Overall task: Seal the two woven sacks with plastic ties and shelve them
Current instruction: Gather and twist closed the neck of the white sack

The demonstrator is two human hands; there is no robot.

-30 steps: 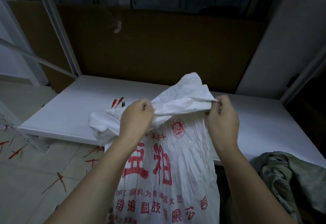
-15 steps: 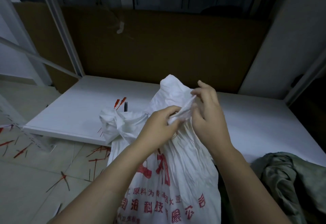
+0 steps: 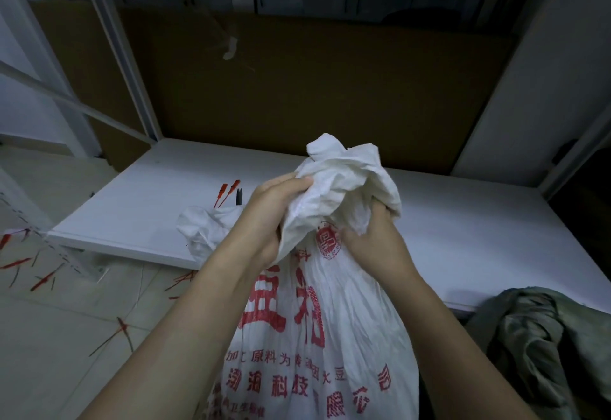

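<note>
A white woven sack with red printed characters stands in front of me, its mouth bunched into a crumpled wad above my hands. My left hand grips the gathered neck from the left. From the right my right hand grips the same neck, fingers tucked into the folds. One loose flap of the sack hangs to the left over the edge of the white shelf board. Two red plastic ties lie on the shelf beside a small dark tool.
A greenish sack slumps at the lower right. Several red ties are scattered on the tiled floor at left. A brown cardboard sheet backs the shelf, between white metal rack posts.
The sack mouth, first stretched wide between both hands, has been gathered into one bunch. Both hands came together at the neck and now grip it below the wad.
</note>
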